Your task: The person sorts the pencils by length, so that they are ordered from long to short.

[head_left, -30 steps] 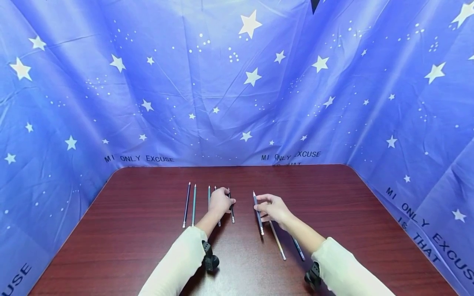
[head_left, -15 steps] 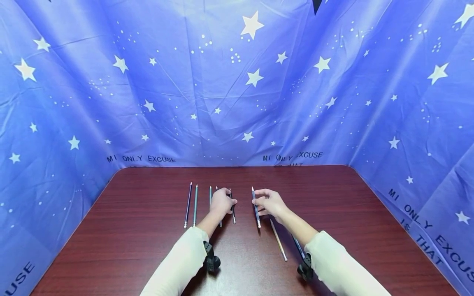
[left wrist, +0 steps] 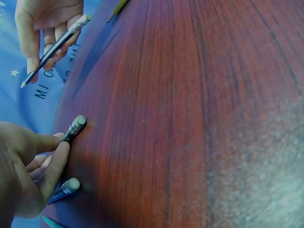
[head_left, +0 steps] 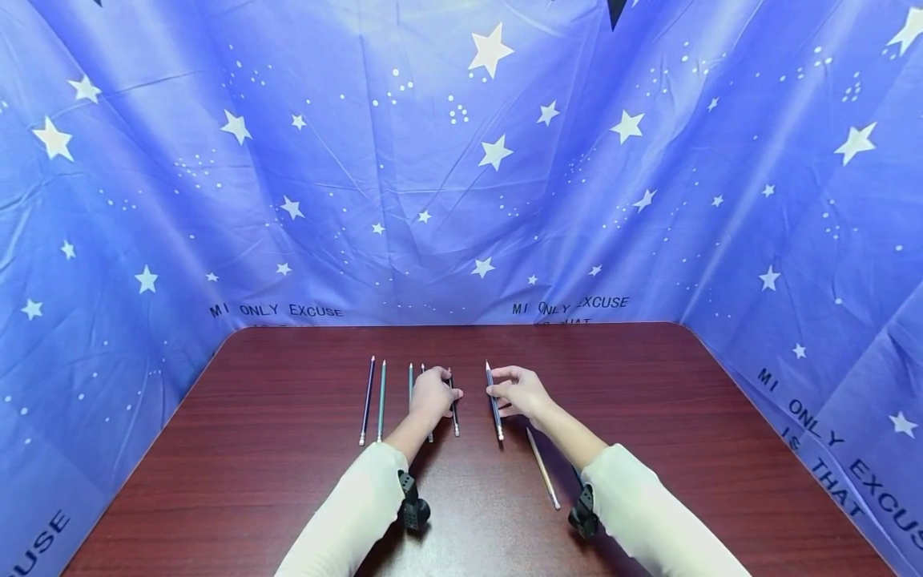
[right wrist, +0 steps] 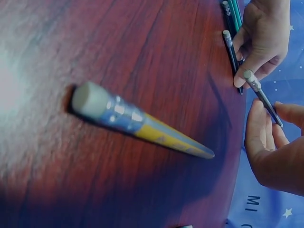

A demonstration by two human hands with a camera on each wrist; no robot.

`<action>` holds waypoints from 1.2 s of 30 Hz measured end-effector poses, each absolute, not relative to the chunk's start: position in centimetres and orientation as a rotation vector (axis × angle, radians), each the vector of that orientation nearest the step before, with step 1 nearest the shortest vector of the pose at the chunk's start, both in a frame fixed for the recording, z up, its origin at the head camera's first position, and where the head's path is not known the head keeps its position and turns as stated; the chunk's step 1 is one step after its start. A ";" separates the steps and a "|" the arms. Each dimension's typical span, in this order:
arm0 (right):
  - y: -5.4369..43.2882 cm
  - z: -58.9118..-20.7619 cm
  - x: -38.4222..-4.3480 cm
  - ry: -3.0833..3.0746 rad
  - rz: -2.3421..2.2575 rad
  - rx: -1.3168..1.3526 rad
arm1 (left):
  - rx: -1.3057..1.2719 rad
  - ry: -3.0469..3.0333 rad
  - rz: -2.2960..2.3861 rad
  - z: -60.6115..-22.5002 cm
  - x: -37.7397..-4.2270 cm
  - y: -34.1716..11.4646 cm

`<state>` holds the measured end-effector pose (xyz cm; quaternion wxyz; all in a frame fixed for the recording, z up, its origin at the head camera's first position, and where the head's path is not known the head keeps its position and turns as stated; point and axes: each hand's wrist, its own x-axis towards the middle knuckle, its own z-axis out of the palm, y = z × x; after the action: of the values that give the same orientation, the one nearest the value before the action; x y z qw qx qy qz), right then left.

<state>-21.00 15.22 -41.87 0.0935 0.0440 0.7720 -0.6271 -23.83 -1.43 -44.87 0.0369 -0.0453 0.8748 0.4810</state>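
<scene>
My left hand [head_left: 433, 394] pinches a black pencil [left wrist: 71, 135] between thumb and fingers; its eraser end lies low at the tabletop, pointing toward me. In my right hand [head_left: 525, 393], thumb and fingertips hold a dark striped pencil [head_left: 496, 413] with a white eraser. The right wrist view shows this pencil [right wrist: 263, 97] raised, tip pointing away. Left of the black pencil lie a dark purple pencil [head_left: 367, 401] and a teal pencil [head_left: 381, 401]. A second teal pencil [head_left: 411, 375] and a blue pencil [left wrist: 64, 191] are partly hidden by my left hand.
A yellow-striped pencil [head_left: 543, 469] lies slanted on the dark red wooden table [head_left: 274, 481], near my right forearm. Another dark pencil is almost hidden under the right sleeve [head_left: 642, 497]. A blue star-printed curtain [head_left: 433, 160] surrounds the table's far and side edges.
My right hand has moved left and slightly away with the striped pencil, closer to the black one. The right sleeve now covers most of the dark pencil at right. My left hand stays in place.
</scene>
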 end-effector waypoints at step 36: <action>12.9 -43.7 -23.9 2.286 -1.853 0.202 | -0.071 2.725 1.374 -44.7 -23.6 -1.4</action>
<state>-23.92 12.86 -43.70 0.0957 0.0682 0.7715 -0.6252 -23.64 -1.38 -44.70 0.0443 -0.0231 0.8918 0.4497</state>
